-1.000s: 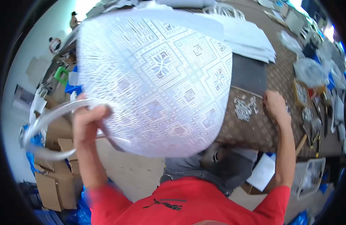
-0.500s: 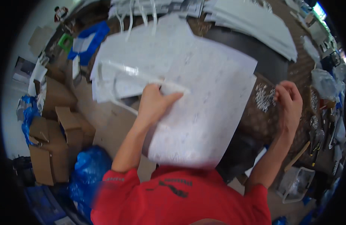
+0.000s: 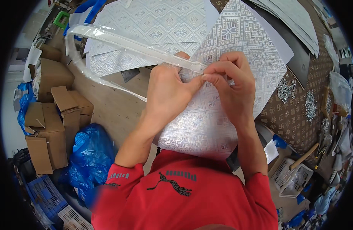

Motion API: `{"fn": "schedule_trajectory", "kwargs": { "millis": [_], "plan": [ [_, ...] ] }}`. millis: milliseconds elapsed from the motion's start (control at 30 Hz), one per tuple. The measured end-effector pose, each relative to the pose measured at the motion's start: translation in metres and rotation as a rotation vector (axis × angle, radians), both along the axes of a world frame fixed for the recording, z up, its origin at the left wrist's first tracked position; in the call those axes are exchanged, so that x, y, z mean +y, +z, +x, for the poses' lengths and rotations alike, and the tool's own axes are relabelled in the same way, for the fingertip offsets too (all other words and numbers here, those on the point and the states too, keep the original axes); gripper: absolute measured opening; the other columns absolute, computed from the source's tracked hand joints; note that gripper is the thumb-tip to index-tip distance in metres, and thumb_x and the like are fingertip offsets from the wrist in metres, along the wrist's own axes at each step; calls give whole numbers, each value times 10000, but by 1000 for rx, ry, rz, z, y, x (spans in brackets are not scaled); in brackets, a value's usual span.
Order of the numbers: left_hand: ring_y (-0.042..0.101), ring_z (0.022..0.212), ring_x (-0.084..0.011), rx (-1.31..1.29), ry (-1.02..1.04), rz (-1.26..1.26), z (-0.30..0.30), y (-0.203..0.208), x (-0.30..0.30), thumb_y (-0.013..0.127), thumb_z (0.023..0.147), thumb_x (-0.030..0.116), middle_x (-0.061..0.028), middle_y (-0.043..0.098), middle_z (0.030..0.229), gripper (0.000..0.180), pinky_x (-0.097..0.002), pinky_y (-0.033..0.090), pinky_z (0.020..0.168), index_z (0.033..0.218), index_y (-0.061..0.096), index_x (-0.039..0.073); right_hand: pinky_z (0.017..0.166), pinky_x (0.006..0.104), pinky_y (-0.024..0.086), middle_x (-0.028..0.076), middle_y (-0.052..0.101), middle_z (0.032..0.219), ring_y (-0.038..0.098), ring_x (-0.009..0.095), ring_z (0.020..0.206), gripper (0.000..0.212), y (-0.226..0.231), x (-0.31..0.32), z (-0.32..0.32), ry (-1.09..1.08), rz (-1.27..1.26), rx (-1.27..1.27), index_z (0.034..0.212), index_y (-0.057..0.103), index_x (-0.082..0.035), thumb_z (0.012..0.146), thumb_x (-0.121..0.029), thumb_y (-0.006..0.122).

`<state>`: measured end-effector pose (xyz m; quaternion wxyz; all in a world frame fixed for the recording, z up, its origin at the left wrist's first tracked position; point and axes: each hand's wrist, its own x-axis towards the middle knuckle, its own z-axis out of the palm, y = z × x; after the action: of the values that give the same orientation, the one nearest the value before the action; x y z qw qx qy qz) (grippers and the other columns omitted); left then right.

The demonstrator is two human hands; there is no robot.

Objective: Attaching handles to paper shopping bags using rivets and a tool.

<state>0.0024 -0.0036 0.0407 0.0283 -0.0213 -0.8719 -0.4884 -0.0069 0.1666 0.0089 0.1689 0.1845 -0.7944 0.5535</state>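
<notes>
A white stitched strap [image 3: 134, 48], partly sleeved in clear plastic, loops out to the left. Its end lies over a silver-and-blue patterned sheet [image 3: 192, 128], which is bent down toward my body. My left hand [image 3: 167, 90] grips the strap near that end, with the thumb on top and the fingers mostly hidden beneath. The fingertips of my right hand [image 3: 236, 82] are pinched together at the strap's tip, touching my left thumb. Whether a tiny piece sits between them is too small to make out.
More patterned sheets [image 3: 146, 23] lie at the far left of the table. Small silvery metal pieces [image 3: 286, 91] are heaped on the brown tabletop [image 3: 276, 122] at right, near stacked pale sheets [image 3: 295, 23]. Cardboard boxes [image 3: 50, 134] and a blue plastic bag [image 3: 90, 153] stand at left.
My right hand has come from beside the metal pieces to the strap's end and meets my left hand there. The view has shifted, and the patterned sheet now appears sharper.
</notes>
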Motion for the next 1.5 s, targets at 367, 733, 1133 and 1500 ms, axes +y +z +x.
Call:
{"fn": "schedule_trajectory", "kwargs": {
  "millis": [367, 733, 1133, 1500],
  "plan": [
    [635, 692, -236, 200, -64, -110, 2, -8, 1, 813, 848, 190, -134, 673, 815, 265, -368, 493, 613, 991, 677, 14, 713, 297, 450, 47, 532, 924, 533, 187, 787, 269, 2, -13, 1, -153, -111, -72, 843, 576, -69, 702, 37, 779],
    [654, 797, -130, 117, 89, 255, -50, -12, -103, 860, 787, 110, -56, 696, 961, 478, -232, 519, 712, 1188, 639, -30, 749, 228, 534, 43, 694, 954, 665, 107, 813, 198, 28, 106, 36, -206, -57, -7, 1056, 717, -38, 869, 7, 762],
    [660, 748, -213, 140, -255, -196, -64, 52, -117, 881, 731, 320, -95, 700, 891, 553, -358, 538, 749, 1106, 655, -19, 815, 353, 523, 125, 699, 929, 685, 287, 889, 141, -25, 230, 38, -689, 544, -233, 1024, 761, -31, 918, -114, 717],
    [608, 629, -232, 460, -1003, -228, -42, 57, -39, 671, 812, 351, -98, 643, 729, 330, -351, 409, 599, 823, 676, 21, 822, 410, 518, 125, 675, 992, 653, 336, 932, 119, -20, 229, 32, -603, 615, -75, 1014, 731, -47, 926, -121, 698]
  ]
}}
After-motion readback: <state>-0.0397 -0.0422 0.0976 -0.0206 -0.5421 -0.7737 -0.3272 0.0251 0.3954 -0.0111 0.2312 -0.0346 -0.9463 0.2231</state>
